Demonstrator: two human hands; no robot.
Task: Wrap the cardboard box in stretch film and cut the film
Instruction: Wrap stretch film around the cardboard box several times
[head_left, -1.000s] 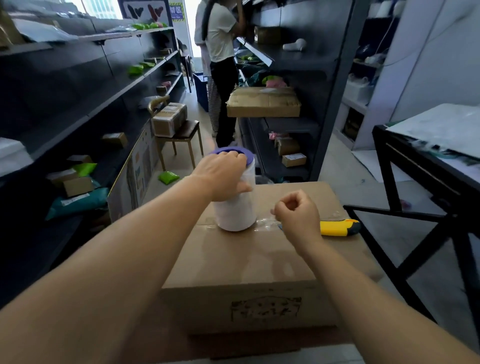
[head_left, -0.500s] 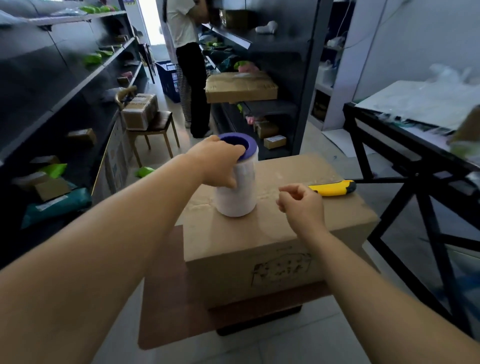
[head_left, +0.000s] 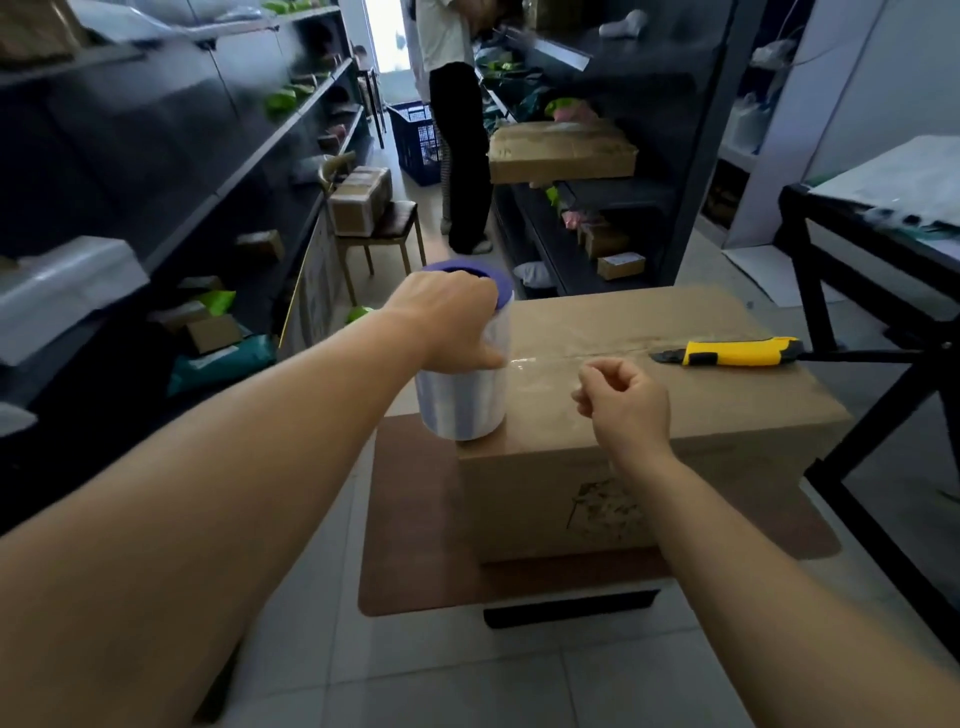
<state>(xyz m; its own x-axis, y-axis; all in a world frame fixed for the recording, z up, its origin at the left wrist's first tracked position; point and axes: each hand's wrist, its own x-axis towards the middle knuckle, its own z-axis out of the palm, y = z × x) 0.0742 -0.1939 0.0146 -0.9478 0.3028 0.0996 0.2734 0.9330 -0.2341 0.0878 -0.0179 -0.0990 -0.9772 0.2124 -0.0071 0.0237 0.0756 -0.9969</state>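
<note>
A low brown tabletop (head_left: 415, 519) on the tiled floor (head_left: 467, 675) carries the cardboard box (head_left: 649, 415), set toward its 2 o'clock side.

The top of the cardboard box (head_left: 675, 374) is obstructed at its left near corner by the upright film roll (head_left: 464, 384), gripped from above by the left hand (head_left: 447, 325), and along its right far side by the yellow utility knife (head_left: 727, 352); the right hand (head_left: 623, 402), fingers curled, occupies the near middle. Between roll and knife the far half of the top lies open. A black table frame (head_left: 852, 332) closes off the right flank, dark shelving (head_left: 208, 171) the left.
</note>
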